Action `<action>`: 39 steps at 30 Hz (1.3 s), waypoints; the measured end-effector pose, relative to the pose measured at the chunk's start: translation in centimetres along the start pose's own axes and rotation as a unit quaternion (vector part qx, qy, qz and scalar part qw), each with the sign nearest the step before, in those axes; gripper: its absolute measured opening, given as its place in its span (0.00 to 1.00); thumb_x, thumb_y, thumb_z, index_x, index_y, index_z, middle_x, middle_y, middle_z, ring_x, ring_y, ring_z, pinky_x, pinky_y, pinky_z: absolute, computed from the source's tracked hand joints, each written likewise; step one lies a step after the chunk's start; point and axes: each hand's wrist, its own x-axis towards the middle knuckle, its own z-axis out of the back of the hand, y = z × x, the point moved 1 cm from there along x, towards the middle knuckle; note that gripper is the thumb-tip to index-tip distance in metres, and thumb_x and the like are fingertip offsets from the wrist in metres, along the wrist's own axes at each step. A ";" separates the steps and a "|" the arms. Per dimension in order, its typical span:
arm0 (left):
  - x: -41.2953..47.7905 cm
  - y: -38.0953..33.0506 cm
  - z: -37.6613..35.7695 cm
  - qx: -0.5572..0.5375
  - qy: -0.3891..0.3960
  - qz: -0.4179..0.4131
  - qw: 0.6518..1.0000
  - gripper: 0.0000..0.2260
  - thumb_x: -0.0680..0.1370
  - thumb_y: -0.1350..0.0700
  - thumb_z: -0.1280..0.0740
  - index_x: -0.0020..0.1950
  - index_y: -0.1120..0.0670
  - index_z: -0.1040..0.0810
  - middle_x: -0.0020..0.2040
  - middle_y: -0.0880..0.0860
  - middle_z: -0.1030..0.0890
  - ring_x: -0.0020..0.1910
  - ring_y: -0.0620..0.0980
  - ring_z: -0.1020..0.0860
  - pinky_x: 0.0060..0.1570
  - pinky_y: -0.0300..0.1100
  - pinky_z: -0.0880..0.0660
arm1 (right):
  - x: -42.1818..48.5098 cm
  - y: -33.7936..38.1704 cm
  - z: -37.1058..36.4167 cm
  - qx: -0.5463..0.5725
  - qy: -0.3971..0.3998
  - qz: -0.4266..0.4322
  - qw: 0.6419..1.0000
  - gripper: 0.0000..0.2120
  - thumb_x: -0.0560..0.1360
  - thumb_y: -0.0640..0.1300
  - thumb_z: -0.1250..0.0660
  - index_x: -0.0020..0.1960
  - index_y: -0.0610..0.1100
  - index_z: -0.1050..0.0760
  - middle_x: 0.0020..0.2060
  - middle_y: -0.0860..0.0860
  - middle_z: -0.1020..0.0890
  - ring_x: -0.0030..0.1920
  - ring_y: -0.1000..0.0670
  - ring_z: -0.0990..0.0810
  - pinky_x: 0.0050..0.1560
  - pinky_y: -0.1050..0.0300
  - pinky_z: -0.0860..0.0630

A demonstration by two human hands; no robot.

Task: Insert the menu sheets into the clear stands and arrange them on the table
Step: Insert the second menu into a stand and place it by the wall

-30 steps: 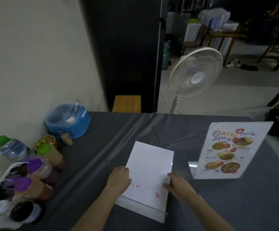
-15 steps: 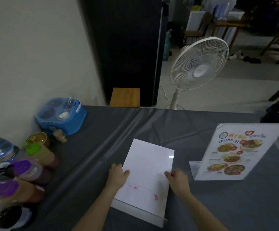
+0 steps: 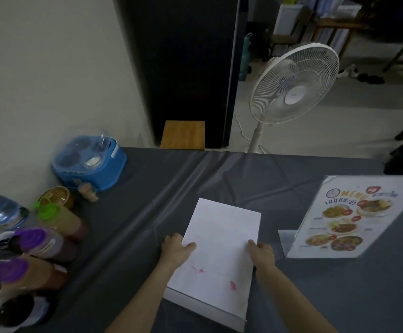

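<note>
Eatery: menu stand (image 3: 354,217), sauce bottles (image 3: 58,222)

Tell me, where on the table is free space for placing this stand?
Bare grey tablecloth lies between the blue caddy and the finished menu stand, beyond the held sheet. The left edge is crowded with sauce bottles.

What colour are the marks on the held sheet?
Pink marks on the white sheet; head view.
</note>
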 end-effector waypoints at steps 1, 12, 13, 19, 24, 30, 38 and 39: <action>-0.3 -0.1 0.0 0.003 0.009 -0.004 1.000 0.19 0.74 0.48 0.32 0.56 0.61 0.27 0.63 0.60 0.30 0.62 0.60 0.28 0.62 0.46 0.28 | -0.2 0.2 0.1 0.021 0.003 -0.002 1.000 0.18 0.79 0.44 0.41 0.61 0.32 0.28 0.57 0.36 0.22 0.48 0.41 0.25 0.48 0.50 0.28; -6.0 -7.6 -0.8 0.054 0.147 -0.138 0.978 0.26 0.69 0.35 0.33 0.55 0.55 0.24 0.56 0.53 0.21 0.49 0.49 0.24 0.42 0.46 0.23 | -4.1 4.6 3.0 0.138 0.107 0.080 0.981 0.29 0.81 0.55 0.51 0.38 0.38 0.21 0.38 0.40 0.16 0.40 0.43 0.19 0.43 0.50 0.22; -6.4 -8.1 -1.0 0.043 0.154 -0.143 0.977 0.30 0.65 0.32 0.32 0.57 0.52 0.23 0.57 0.50 0.19 0.49 0.47 0.22 0.43 0.45 0.22 | -4.6 5.0 3.1 0.151 0.117 0.094 0.977 0.28 0.81 0.54 0.50 0.35 0.38 0.23 0.35 0.41 0.18 0.37 0.43 0.20 0.38 0.53 0.24; -9.4 -9.6 -0.1 0.136 0.144 -0.159 0.967 0.38 0.69 0.43 0.30 0.72 0.60 0.38 0.67 0.61 0.27 0.60 0.58 0.22 0.51 0.51 0.21 | -6.2 6.1 2.5 0.206 0.186 0.132 0.952 0.22 0.81 0.48 0.47 0.43 0.34 0.23 0.33 0.41 0.19 0.35 0.45 0.20 0.32 0.57 0.21; -10.8 -9.6 1.9 0.117 0.042 -0.196 0.973 0.16 0.80 0.60 0.44 0.66 0.61 0.30 0.67 0.63 0.25 0.66 0.61 0.26 0.62 0.47 0.30 | -6.1 5.4 0.5 0.136 0.204 0.198 0.949 0.07 0.78 0.35 0.40 0.46 0.39 0.24 0.43 0.39 0.19 0.41 0.47 0.19 0.40 0.61 0.20; -12.1 -9.6 5.2 -0.081 0.082 -0.208 0.971 0.12 0.75 0.59 0.41 0.56 0.57 0.23 0.55 0.57 0.17 0.54 0.56 0.18 0.59 0.53 0.22 | -5.3 2.1 0.1 0.082 0.161 0.117 0.977 0.10 0.76 0.43 0.34 0.47 0.35 0.29 0.41 0.42 0.21 0.35 0.49 0.22 0.29 0.60 0.25; -13.6 -8.3 7.1 -0.340 0.163 -0.181 0.908 0.11 0.79 0.63 0.38 0.60 0.60 0.22 0.54 0.61 0.15 0.52 0.59 0.16 0.54 0.55 0.20 | -5.4 2.1 2.9 0.135 0.187 0.088 0.969 0.16 0.75 0.51 0.33 0.50 0.37 0.23 0.45 0.41 0.15 0.48 0.40 0.16 0.47 0.46 0.20; -13.4 -7.9 7.3 -0.359 0.154 -0.173 0.904 0.10 0.80 0.63 0.38 0.59 0.60 0.22 0.53 0.61 0.15 0.51 0.60 0.15 0.53 0.56 0.20 | -5.1 2.3 3.1 0.136 0.179 0.106 0.969 0.15 0.75 0.49 0.34 0.51 0.37 0.24 0.47 0.41 0.15 0.49 0.41 0.16 0.50 0.44 0.20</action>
